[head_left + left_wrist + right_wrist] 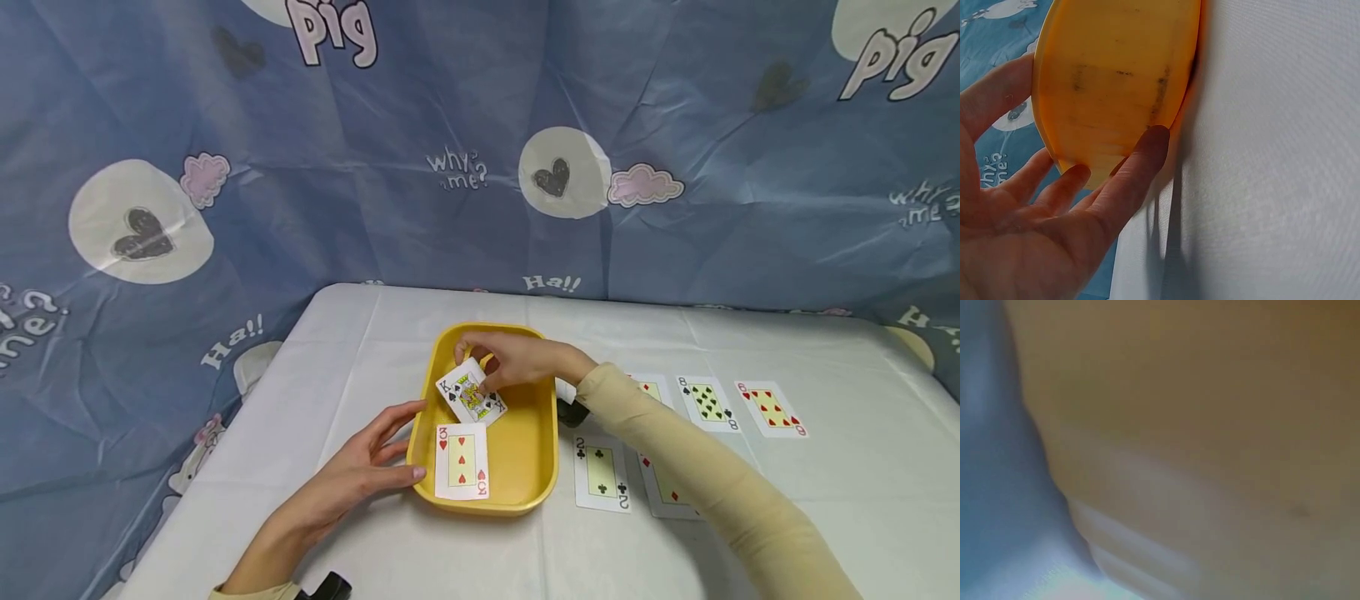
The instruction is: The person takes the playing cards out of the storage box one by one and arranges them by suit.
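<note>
A yellow tray stands on the white-covered table. My left hand rests its fingertips against the tray's left side; in the left wrist view its fingers are spread along the tray's outer wall. Over the far left part of the tray, my right hand pinches a king of spades that lies tilted. A three of hearts lies face up in the near left part, just below the king. The right wrist view is too blurred to show the grip.
Right of the tray lie a two of clubs, an eight of spades and a six of hearts. My right sleeve partly covers a diamond card and another red card. A patterned blue cloth hangs behind.
</note>
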Demonstrator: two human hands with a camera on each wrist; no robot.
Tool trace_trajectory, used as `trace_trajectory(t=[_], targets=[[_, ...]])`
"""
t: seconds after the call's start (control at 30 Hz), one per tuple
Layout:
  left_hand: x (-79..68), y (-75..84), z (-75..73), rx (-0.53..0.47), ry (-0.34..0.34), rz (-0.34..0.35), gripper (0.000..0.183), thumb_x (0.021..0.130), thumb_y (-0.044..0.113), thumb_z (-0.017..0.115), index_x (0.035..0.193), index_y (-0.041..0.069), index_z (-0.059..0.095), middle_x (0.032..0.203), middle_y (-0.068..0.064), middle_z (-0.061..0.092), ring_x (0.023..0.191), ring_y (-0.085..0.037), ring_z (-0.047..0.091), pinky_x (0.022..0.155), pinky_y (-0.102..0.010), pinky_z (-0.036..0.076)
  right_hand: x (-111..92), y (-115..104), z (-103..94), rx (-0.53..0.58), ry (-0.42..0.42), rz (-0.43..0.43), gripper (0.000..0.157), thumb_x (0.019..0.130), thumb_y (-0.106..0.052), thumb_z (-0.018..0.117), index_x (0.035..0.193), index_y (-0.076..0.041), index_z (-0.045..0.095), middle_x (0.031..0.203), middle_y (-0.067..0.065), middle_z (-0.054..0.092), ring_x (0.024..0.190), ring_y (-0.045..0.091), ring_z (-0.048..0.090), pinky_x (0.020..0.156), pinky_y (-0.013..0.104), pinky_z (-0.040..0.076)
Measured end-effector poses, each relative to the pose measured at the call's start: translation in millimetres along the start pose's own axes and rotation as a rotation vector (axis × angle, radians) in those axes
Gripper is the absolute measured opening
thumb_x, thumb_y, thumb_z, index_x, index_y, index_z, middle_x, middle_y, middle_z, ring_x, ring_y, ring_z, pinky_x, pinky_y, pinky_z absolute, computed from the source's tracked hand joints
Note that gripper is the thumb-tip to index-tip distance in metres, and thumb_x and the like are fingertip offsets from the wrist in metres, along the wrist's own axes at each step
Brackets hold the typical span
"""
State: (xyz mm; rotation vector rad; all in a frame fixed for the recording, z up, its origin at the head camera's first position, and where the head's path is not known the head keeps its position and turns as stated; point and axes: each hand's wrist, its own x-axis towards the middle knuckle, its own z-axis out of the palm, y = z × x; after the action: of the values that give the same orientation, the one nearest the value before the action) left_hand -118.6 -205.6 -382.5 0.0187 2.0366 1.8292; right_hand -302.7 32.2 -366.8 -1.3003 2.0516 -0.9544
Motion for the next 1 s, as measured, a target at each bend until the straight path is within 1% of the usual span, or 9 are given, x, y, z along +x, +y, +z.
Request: trace_trajectory(t=[0.1,0.2,0.3,0.43,0.5,0.67,0.83,0.93,1.0], targets=[[0.1,-0.1,0.4,0.0,-0.002,-0.001,0.078,0.082,0.015,0.08,0.148,0.028,0.04,0.159,0.001,0.021,0.135,-0.03,0.041,0.103,-0.049,0.039,-5,-5,-2.3,0.028,0.048,-0.03,0.04,0.088,0.005,0.069,0.121,-0.01,0.053,0.123,0.004,0.058,0.105,0.017,0.058,0.086,0.032,0.052],[0.1,0.2,0.5,0.001,0.003,-0.001,0.077,0.082,0.015,0.08,0.147,0.029,0.041,0.159,0.002,0.021,0.135,-0.03,0.041,0.104,-0.049,0.039,-13,-11,-3.5,0.041,0.11,-0.032,0.04,0.09,0.003,0.068,0.124,-0.014,0.055,0.125,0.002,0.058,0.098,0.017,0.06,0.081,0.032,0.053],[0.3,0.1,0.7,0.001,0.011,-0.003,0.076,0.082,0.016,0.08,0.146,0.03,0.042,0.158,0.003,0.022,0.134,-0.03,0.042,0.103,-0.049,0.039,-24,-19,-2.1,0.064,0.192,-0.016,0.042,0.091,0.002,0.068,0.127,-0.016,0.057,0.122,0.001,0.06,0.09,0.019,0.062,0.073,0.034,0.054],[0.6,-0.9,0.3,0.002,0.008,0.01,0.076,0.082,0.015,0.08,0.146,0.029,0.042,0.158,0.003,0.023,0.134,-0.029,0.043,0.103,-0.048,0.04,-42,-26,3.4,0.158,0.286,0.02,0.045,0.091,0.003,0.067,0.13,-0.017,0.056,0.117,0.006,0.061,0.082,0.025,0.066,0.065,0.045,0.056],[0.3,-1.3,0.1,0.004,0.006,0.013,0.076,0.082,0.015,0.08,0.147,0.028,0.042,0.158,0.003,0.023,0.133,-0.029,0.044,0.103,-0.048,0.04,-52,-28,6.5,0.205,0.323,0.04,0.046,0.091,0.003,0.066,0.132,-0.015,0.054,0.116,0.009,0.06,0.081,0.027,0.067,0.064,0.048,0.056],[0.3,0.5,0.6,-0.001,0.003,-0.003,0.076,0.082,0.016,0.08,0.147,0.029,0.042,0.158,0.002,0.022,0.133,-0.029,0.044,0.1,-0.047,0.043,-80,-30,13.1,0.272,0.446,0.079,0.049,0.092,0.003,0.065,0.137,-0.01,0.049,0.119,0.013,0.058,0.078,0.028,0.066,0.06,0.042,0.056],[1.4,1.1,1.0,-0.008,0.002,-0.008,0.076,0.082,0.016,0.08,0.146,0.029,0.042,0.159,0.002,0.021,0.133,-0.029,0.044,0.097,-0.045,0.046,-109,-32,19.6,0.377,0.589,0.09,0.051,0.093,0.004,0.063,0.14,-0.008,0.046,0.122,0.016,0.057,0.082,0.03,0.068,0.06,0.042,0.057],[1.8,0.6,1.2,-0.007,0.004,-0.004,0.075,0.083,0.017,0.08,0.147,0.028,0.041,0.159,0.001,0.021,0.133,-0.029,0.044,0.096,-0.044,0.047,-129,-31,22.1,0.406,0.642,0.09,0.052,0.093,0.004,0.062,0.14,-0.008,0.045,0.124,0.016,0.057,0.082,0.029,0.068,0.058,0.039,0.055],[1.7,-0.2,1.3,-0.008,0.007,-0.004,0.075,0.083,0.016,0.079,0.147,0.028,0.041,0.159,0.001,0.021,0.132,-0.029,0.045,0.096,-0.044,0.047,-143,-29,23.3,0.401,0.666,0.096,0.052,0.093,0.003,0.062,0.14,-0.009,0.045,0.124,0.016,0.057,0.082,0.028,0.067,0.057,0.037,0.054]])
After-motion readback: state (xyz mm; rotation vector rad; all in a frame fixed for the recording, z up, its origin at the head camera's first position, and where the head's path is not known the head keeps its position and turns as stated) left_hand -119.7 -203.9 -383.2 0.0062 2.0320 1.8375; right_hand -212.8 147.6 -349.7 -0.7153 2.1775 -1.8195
